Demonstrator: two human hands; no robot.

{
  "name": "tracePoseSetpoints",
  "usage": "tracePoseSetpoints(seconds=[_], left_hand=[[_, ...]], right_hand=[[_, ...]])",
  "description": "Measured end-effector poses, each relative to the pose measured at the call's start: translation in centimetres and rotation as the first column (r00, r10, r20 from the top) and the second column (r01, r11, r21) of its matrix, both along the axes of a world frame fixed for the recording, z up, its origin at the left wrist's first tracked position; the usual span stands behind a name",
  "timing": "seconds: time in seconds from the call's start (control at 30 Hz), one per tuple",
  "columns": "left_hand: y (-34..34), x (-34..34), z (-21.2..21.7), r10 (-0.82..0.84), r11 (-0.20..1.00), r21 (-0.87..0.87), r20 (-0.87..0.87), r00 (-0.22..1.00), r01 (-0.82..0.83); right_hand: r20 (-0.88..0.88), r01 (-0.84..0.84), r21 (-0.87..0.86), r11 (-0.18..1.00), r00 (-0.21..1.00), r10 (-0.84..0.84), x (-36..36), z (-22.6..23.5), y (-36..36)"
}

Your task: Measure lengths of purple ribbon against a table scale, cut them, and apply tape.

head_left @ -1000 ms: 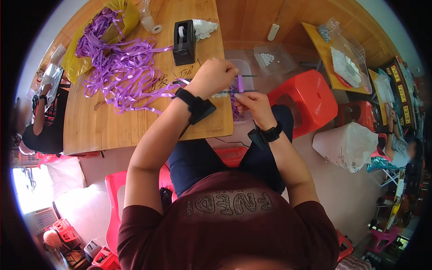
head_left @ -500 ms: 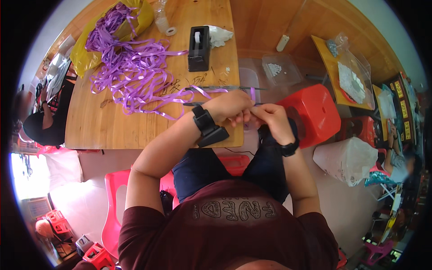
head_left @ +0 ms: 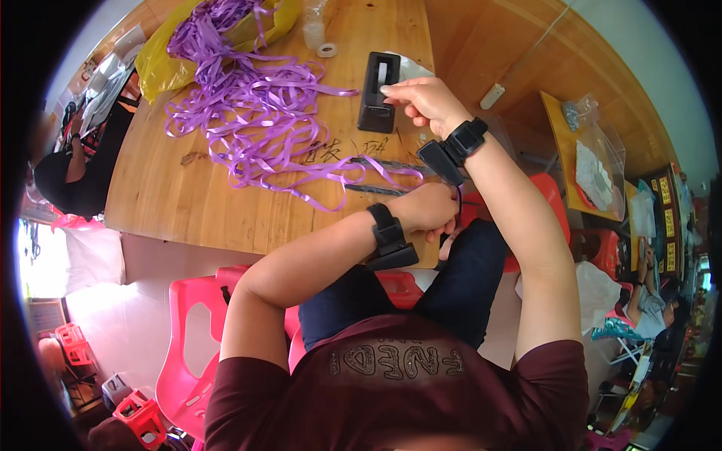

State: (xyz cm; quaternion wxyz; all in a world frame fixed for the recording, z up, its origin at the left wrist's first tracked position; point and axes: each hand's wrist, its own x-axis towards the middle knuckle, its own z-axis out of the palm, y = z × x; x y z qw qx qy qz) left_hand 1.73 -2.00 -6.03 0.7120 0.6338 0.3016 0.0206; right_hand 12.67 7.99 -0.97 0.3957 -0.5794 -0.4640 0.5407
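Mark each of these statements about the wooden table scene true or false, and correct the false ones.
1. The right hand reaches to the black tape dispenser. True.
2. The left hand rests flat in the middle of the loose purple ribbon pile. False: it is at the near edge of the wooden table, by a trailing ribbon end.
3. A yellow plastic bag lies at the far left of the table. True.
4. Both wrists are bare. False: each wears a black wrist strap.
5. The small roll of clear tape sits on the person's lap. False: it lies on the table beyond the dispenser.
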Motion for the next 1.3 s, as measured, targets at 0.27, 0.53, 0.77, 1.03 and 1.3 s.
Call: tracePoseSetpoints(seconds=[0.27, 0.53, 0.77, 1.03, 1.3], left_hand=[[0.1, -0.1, -0.6, -0.06, 0.993, 0.098, -0.018, 0.998, 0.062], [0.4, 0.0, -0.7, -0.068, 0.996, 0.044, -0.099, 0.993, 0.073], [-0.2, 0.3, -1.5, -0.083, 0.989, 0.121, 0.034, 0.996, 0.079], [-0.1, -0.7, 0.6, -0.139, 0.964, 0.206, -0.142, 0.98, 0.166], [-0.2, -0.6, 0.7, -0.076, 0.982, 0.164, -0.124, 0.989, 0.096]], right_hand=[[-0.069, 0.09, -0.112, 0.99, 0.993, -0.098, -1.5, 0.5, 1.4], [-0.211, -0.031, -0.127, 0.991, 0.977, 0.003, -2.2, 1.3, -2.5], [-0.133, -0.082, -0.332, 0.94, 0.99, 0.039, -1.5, -2.4, -2.8], [0.023, -0.191, -0.172, 0.966, 0.98, 0.198, 3.2, 1.4, -6.6], [0.474, -0.364, -0.314, 0.877, 0.74, 0.477, 9.5, 2.2, -10.8]])
